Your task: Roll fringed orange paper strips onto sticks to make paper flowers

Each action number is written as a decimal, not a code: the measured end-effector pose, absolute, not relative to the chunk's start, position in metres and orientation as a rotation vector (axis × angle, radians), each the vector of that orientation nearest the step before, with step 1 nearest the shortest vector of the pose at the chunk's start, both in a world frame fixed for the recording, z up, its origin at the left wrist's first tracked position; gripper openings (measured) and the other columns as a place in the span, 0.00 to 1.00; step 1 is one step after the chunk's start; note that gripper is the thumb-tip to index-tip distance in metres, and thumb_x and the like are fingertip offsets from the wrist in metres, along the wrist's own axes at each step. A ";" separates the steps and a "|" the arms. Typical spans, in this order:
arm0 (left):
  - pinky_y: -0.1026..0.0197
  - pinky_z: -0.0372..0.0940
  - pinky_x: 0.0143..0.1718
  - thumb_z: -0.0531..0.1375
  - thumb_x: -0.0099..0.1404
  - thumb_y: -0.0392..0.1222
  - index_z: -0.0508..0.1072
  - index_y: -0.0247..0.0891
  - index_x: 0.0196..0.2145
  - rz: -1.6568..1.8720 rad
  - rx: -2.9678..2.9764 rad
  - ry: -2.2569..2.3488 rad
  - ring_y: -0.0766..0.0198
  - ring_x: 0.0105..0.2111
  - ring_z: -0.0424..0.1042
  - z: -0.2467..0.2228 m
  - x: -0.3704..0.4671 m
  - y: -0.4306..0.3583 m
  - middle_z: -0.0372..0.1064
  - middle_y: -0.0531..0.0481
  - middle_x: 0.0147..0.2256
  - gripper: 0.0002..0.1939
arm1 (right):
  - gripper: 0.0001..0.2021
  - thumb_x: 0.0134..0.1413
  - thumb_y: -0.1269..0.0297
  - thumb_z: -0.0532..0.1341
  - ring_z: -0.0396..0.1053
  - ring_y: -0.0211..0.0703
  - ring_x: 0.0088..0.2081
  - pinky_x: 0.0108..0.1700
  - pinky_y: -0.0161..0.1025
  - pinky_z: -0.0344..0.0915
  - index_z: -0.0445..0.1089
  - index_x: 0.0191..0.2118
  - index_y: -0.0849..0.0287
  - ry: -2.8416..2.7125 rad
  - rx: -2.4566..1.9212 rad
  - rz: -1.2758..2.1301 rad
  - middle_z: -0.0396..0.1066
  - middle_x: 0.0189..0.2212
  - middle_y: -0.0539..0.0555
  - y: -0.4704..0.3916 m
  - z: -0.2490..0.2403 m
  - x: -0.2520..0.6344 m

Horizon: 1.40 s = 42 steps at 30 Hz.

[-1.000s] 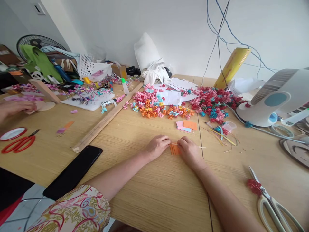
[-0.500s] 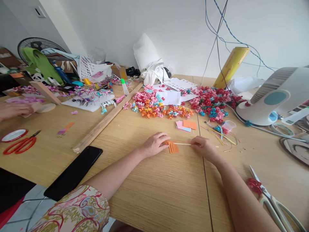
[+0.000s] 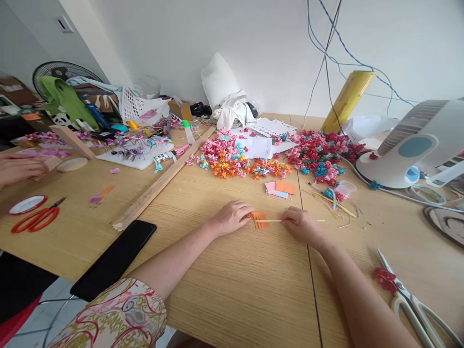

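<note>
My right hand [image 3: 299, 223] pinches a thin pale stick [image 3: 271, 221], which sticks out on both sides of the fingers. The left end of the stick lies across an orange paper piece [image 3: 261, 225] with slits cut into it. At the left edge of that paper, my left hand [image 3: 234, 217] has its thumb and fingers closed on a small orange paper bit. Just beyond the hands lies a small stack of orange, pink and blue paper [image 3: 285, 187]. White-handled scissors [image 3: 402, 290] rest to the right of my right forearm.
Heaps of folded paper flowers [image 3: 246, 164] spread along the back. A wooden bar [image 3: 163, 181] runs diagonally on the left, near a black phone [image 3: 114, 261] and red scissors [image 3: 38, 218]. A white desk fan [image 3: 406, 145] stands right. Another person's hand [image 3: 23, 168] works far left.
My right hand has shifted slightly left and down, bringing the stick's end over the slit orange paper. My left hand stays almost in place. The view has turned a little.
</note>
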<state>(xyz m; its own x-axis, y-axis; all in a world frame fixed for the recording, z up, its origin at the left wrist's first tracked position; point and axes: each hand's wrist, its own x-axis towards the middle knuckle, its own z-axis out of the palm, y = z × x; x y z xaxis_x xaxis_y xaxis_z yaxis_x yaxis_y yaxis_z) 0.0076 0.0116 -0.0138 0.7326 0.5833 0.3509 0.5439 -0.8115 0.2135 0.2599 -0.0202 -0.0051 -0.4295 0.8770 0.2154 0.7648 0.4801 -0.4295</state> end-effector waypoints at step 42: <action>0.64 0.61 0.37 0.55 0.59 0.33 0.69 0.35 0.35 0.750 2.739 0.864 0.65 0.34 0.65 -0.027 0.009 0.018 0.67 0.50 0.32 0.05 | 0.08 0.52 0.70 0.51 0.62 0.35 0.30 0.32 0.31 0.56 0.67 0.29 0.58 -2.424 -1.419 0.298 0.64 0.28 0.52 -0.028 0.000 0.242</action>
